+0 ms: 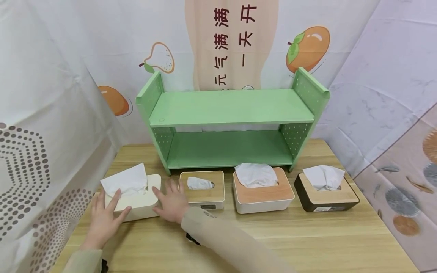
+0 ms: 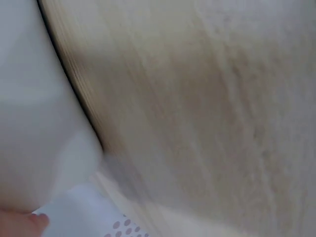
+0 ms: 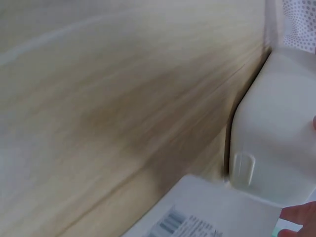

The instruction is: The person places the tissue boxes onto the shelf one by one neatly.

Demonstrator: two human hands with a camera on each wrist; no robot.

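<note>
One white dotted curtain (image 1: 44, 94) beyond the left edge of the wood-grain table (image 1: 307, 242). Next, a beige left sleeve (image 1: 83, 261) and the left hand (image 1: 104, 216), with fingers spread apart against the left end of the white tissue box (image 1: 143, 201). Sits near the table's left edge, forward of the back-left corner, slightly askew, with a white tissue (image 1: 127, 180) standing out of the top. At the opposite end, the right hand (image 1: 173, 204), with fingers spread apart, between this box and a smaller bamboo-topped box (image 1: 205, 195); contact with the latter, cannot tell. Bears a label on the near side and a flattened tissue (image 1: 199, 183) on the lid. Behind, toward the table's back edge, a green two-tier shelf (image 1: 232, 108), in front of a printed backdrop (image 1: 235, 45). From the right hand, a beige right sleeve (image 1: 232, 242) slanting down toward the table's near side. Farther along, a white box with a reddish wood lid (image 1: 261, 195), just forward of the shelf, under a puffed tissue (image 1: 256, 175). Last, near the table's right edge, a black box with a pale wood lid (image 1: 329, 196), with a tissue (image 1: 322, 177) poking up.
</note>
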